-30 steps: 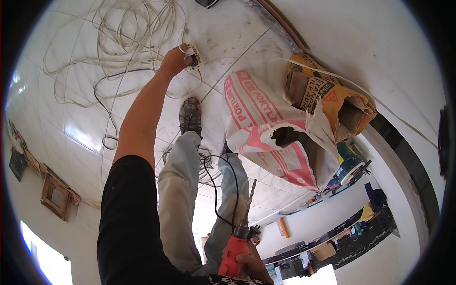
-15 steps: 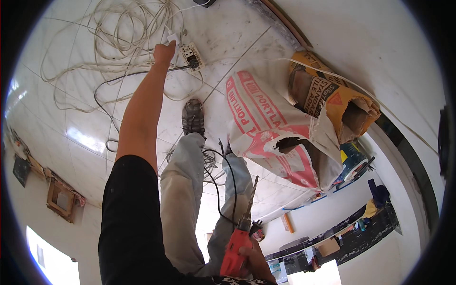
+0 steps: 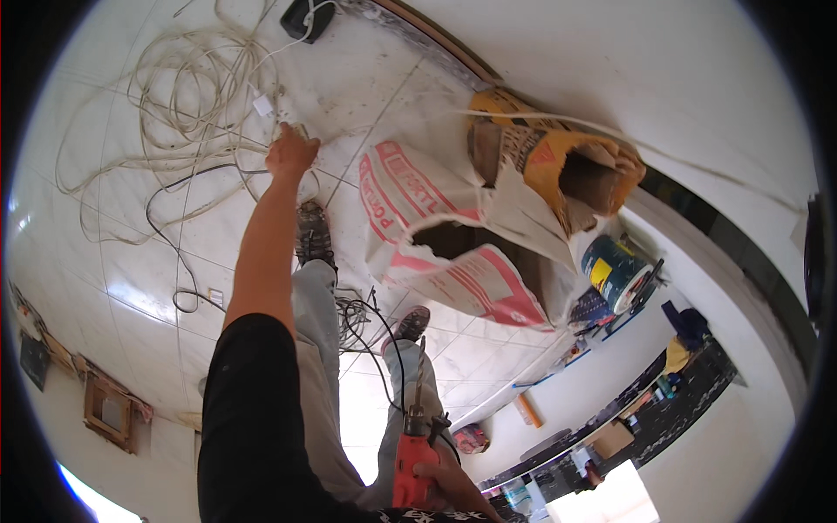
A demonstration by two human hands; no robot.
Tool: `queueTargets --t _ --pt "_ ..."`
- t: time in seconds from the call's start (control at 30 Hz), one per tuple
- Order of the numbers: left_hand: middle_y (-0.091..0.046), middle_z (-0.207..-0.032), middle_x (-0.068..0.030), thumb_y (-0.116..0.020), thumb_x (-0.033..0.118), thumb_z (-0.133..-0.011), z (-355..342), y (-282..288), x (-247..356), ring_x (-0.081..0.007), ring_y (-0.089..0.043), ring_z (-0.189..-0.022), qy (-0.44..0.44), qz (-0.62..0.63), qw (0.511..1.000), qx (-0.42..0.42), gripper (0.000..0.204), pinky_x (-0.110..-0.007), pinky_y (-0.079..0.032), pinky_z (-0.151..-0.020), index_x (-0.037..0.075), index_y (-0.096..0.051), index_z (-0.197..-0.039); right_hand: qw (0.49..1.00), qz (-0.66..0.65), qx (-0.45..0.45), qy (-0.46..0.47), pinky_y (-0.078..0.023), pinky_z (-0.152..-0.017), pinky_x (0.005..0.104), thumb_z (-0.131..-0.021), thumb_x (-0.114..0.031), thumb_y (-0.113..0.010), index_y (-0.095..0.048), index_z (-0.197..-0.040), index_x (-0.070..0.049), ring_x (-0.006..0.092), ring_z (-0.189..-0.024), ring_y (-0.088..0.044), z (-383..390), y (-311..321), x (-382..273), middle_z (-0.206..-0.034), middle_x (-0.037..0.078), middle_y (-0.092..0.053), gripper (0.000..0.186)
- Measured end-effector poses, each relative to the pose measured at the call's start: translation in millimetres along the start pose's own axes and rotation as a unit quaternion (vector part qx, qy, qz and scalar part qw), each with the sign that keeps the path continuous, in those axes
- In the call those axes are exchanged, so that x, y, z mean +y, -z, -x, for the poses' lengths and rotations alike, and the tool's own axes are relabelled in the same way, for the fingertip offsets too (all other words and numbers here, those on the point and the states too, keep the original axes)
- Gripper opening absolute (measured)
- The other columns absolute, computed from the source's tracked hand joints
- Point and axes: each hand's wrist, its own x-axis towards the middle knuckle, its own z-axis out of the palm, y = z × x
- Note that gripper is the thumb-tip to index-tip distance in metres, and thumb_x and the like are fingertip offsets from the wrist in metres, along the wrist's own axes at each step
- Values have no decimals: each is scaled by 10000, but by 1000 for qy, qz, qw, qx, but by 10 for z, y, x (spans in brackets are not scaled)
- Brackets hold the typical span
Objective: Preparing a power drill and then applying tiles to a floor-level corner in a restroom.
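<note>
My left hand (image 3: 292, 155) reaches down to the floor and is closed on a small beige socket box (image 3: 300, 131). The hand hides most of the box, so I cannot see whether the black cord's plug is in it. A white plug-in adapter (image 3: 262, 105) lies on the tiles just beyond my fingers. Low in the view, my right hand (image 3: 443, 478) grips a red power drill (image 3: 413, 466) by its body. The drill's long bit (image 3: 421, 370) points away from me, toward my shoe. A black cord (image 3: 391, 336) loops beside the drill.
Coiled pale cable (image 3: 187, 96) spreads over the floor at far left. A black box (image 3: 307, 19) stands at the far wall. An open white-and-red cement bag (image 3: 453, 253), a torn yellow-brown bag (image 3: 567, 166) and a dark bucket (image 3: 615, 275) are at right.
My left hand has let go of the white adapter and moved nearer, onto the socket box. The adapter now lies on the floor. My right hand still holds the drill.
</note>
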Motion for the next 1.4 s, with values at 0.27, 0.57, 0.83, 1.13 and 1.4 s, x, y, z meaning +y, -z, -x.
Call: queueTargets --t 0.27,0.57,0.83,1.13,1.4 --pt "-633 -1120 -302 -541 539 -816 623 560 -2314 -468 -621 -1026 -162 -291 942 29 744 -540 -486 -878 128 -289 -1383 978 -179 -84 70 -537 -653 281 -814 -194 -689 -531 -1172 17 144 -779 -636 296 1175 622 -958 92 -638 444" --pt "-664 -1020 -220 -583 439 -775 4184 -13 -1548 -371 -674 -907 27 -105 994 -12 598 -491 -549 -694 127 -450 -1267 928 -287 -153 179 -553 -718 347 -791 -266 -698 -552 -1130 -10 205 -845 -643 563 3682 1164 -978 105 -633 449" --pt "-604 -995 -131 -633 447 -779 4876 -1950 -33 -294 -633 -818 121 99 947 -279 549 -454 -580 -614 83 -537 -1178 803 -490 -158 300 -557 -685 432 -764 -446 -664 -538 -1093 -38 307 -814 -648 1242 5432 673 -932 155 -629 538" --pt "-636 -1110 -266 -635 500 -773 4206 -3255 2166 -426 -625 -1043 -180 -66 981 -30 729 -479 -515 -861 113 -379 -1335 867 -300 -146 370 -555 -679 431 -721 -430 -726 -526 -1094 -36 316 -801 -648 1547 6299 -1622 -938 166 -636 578" --pt "-660 -1057 -254 -675 554 -730 3469 -3631 5797 -417 -660 -957 -212 -32 976 -41 931 -520 -527 -830 163 -280 -1477 863 -338 -190 325 -560 -703 422 -700 -433 -726 -515 -1122 -10 322 -832 -642 1406 6683 -3422 -949 188 -620 634"
